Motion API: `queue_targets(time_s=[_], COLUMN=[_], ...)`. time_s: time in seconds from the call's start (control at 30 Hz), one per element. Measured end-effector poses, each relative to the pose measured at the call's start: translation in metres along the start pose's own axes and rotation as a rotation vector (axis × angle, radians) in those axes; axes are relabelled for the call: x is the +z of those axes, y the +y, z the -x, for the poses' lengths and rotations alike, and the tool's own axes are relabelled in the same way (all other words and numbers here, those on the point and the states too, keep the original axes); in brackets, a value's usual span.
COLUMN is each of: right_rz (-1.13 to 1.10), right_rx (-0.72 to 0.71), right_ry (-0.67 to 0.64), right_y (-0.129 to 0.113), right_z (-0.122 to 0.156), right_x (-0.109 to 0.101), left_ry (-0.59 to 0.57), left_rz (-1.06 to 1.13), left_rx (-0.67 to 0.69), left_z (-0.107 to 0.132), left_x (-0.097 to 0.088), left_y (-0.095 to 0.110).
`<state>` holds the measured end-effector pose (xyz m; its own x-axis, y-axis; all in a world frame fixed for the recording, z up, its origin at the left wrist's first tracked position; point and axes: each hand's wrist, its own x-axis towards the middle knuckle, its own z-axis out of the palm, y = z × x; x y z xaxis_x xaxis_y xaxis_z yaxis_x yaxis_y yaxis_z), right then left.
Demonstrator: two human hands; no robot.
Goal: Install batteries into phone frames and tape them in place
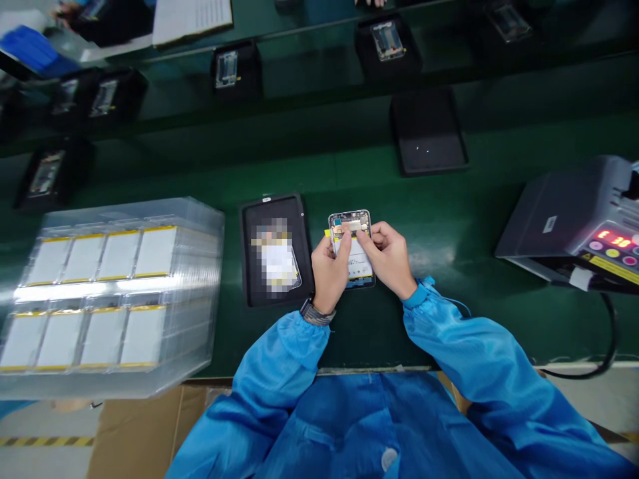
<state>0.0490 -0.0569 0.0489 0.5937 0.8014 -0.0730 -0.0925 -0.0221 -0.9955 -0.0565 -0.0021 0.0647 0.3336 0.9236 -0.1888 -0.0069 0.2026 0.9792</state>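
An opened smartphone point(360, 256) lies between my hands, its circuit board showing at the top and a white battery point(358, 261) below. My left hand point(331, 269) grips the phone's left edge, thumb resting near the battery's upper end. From the right, my right hand point(391, 256) holds the other edge, its thumb pressing where the battery meets the board. A small yellow tab sticks out at the phone's left side. Just left of my hands sits a black tray point(251, 266) with another phone part in it, partly blurred out.
Stacked clear plastic trays point(197, 299) of white batteries stand at the left. A grey machine point(554, 213) with a red display and black cable is at the right. Another black tray point(429, 133) lies ahead. Several trays with phone frames line the raised shelf point(309, 66) beyond.
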Motion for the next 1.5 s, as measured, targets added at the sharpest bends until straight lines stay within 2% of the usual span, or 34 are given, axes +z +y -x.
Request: queue_targets(time_s=[0.3,0.6,0.83,1.23,1.5], right_rz=[0.036,0.171,0.2,0.217,0.16], right_rx=[0.005,-0.042,-0.085,-0.068,-0.051], right_ry=[0.014,0.037,0.047,0.093,0.045], right_y=[-0.0014,0.0036,-0.0025,-0.0038,-0.0033], right_z=[0.0002,-0.001,0.0014,0.0034,0.002], right_x=[0.0013,-0.0004,0.0006,0.0018,-0.0034], left_ry=[0.031,0.063,0.083,0.12,0.065], left_rz=[0.004,-0.068,-0.117,-0.165,-0.103], left_rx=[-0.001,0.026,0.054,0.057,0.03], left_z=[-0.0003,0.0008,0.0021,0.0003,0.0024], left_x=[0.0014,0.0025,0.0032,0.005,0.004], left_y=[-0.0007,-0.0049,-0.008,-0.0056,-0.0063])
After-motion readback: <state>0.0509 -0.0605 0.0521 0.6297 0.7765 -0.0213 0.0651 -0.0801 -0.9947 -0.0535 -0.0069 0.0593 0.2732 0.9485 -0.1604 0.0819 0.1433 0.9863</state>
